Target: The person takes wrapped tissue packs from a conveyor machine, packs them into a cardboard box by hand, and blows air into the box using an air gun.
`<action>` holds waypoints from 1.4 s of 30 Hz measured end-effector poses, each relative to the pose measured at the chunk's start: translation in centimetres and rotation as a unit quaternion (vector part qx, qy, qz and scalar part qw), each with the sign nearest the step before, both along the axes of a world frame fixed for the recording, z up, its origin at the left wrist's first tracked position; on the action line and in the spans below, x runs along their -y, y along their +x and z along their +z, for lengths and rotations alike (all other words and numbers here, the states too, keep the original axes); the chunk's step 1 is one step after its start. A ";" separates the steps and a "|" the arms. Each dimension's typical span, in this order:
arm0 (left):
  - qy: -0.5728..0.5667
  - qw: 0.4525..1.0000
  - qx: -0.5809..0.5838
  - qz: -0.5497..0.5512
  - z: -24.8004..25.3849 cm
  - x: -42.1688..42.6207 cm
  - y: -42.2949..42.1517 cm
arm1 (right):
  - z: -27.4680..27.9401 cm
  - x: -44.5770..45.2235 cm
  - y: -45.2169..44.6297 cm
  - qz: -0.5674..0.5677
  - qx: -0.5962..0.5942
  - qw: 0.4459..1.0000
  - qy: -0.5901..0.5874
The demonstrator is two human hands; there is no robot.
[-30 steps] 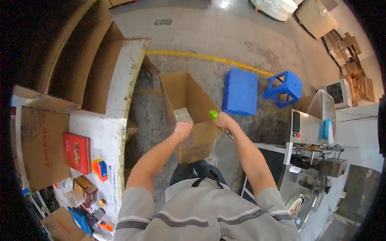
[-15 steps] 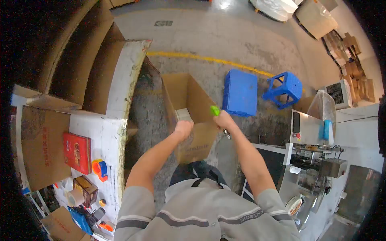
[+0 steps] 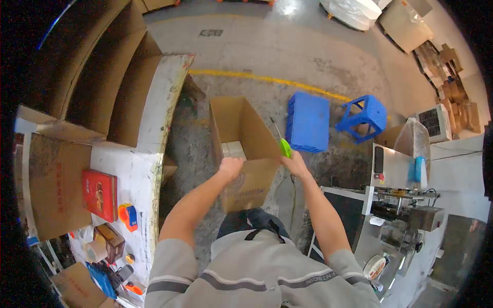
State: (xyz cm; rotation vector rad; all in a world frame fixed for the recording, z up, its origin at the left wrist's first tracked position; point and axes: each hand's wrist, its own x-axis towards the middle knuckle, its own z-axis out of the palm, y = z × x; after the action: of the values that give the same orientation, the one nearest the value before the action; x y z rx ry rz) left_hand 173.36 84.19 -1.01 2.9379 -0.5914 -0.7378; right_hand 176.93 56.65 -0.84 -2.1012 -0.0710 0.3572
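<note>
An open, tall cardboard box (image 3: pixel 246 187) stands in front of my legs, with a pale block-like item (image 3: pixel 234 150) inside. My left hand (image 3: pixel 231 168) is closed on the box's near rim at its left corner. At the right corner, my right hand (image 3: pixel 295 163) is closed round a green-handled tool (image 3: pixel 285 148) whose thin shaft points up and away. That hand is beside the box's rim; whether its fingers also grip the cardboard is unclear.
A worktable (image 3: pixel 136 169) on the left holds a red box (image 3: pixel 100 195), tape and large cartons. Blue crate (image 3: pixel 308 122) and blue stool (image 3: pixel 367 118) stand on the floor ahead right. A machine (image 3: pixel 398 220) is at the right.
The green-handled tool has turned in my right hand, so its shaft now points forward instead of back towards me. My left hand stays on the rim.
</note>
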 end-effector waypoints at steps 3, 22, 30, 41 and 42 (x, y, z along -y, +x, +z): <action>0.021 0.999 -0.006 -0.033 -0.2 -0.8 -1.5 | 2.0 0.9 -4.7 0.047 -0.098 0.993 -0.055; -0.001 0.998 0.047 -0.033 -1.7 2.0 -6.8 | 3.0 2.3 -1.9 0.078 -0.083 0.966 -0.232; 0.030 0.998 0.050 -0.024 -0.8 2.8 -5.7 | 3.6 -1.9 -1.9 0.009 0.061 0.974 -0.216; 0.049 0.999 0.009 0.007 -0.7 3.4 -6.1 | 0.2 -1.7 -3.3 0.148 -0.233 0.961 -0.028; 0.051 0.999 0.003 0.014 -0.6 3.2 -6.1 | -0.3 -1.7 -3.5 0.143 -0.228 0.963 -0.014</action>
State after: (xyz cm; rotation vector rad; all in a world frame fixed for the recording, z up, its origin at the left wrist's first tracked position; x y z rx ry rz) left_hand 167.22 80.99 -1.65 3.0367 -0.5283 -0.7786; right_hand 173.46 58.37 -1.15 -1.9865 -0.0968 1.0118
